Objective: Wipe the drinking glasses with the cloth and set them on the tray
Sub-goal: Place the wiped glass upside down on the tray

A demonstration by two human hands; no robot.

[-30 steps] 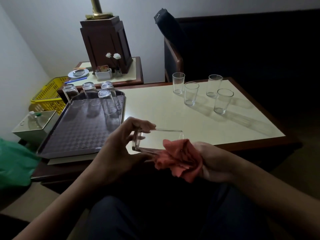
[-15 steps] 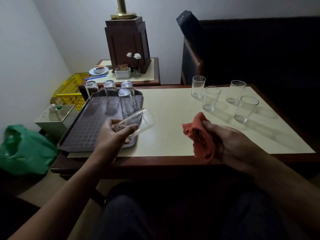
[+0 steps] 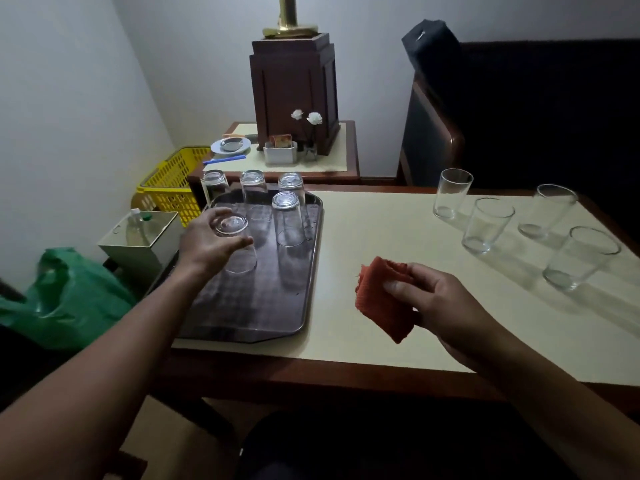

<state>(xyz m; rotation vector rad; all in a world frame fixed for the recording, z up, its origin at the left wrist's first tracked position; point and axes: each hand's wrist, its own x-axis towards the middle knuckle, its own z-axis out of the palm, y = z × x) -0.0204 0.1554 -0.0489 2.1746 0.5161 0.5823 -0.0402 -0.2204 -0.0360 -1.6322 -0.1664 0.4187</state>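
Five glasses stand upside down on the tray [image 3: 263, 317]: four at its far end, the nearest of them [image 3: 288, 220] just beside the fifth glass [image 3: 235, 244], which the left hand [image 3: 207, 242] grips by its upturned base, mouth down on or just above the tray surface. A sideways release could knock that neighbour. The right hand [image 3: 440, 299] pinches the folded cloth [image 3: 381, 299] above the table [image 3: 363, 237], and four unwiped glasses [image 3: 486, 225] stand close together on the right, where a careless reach could topple one.
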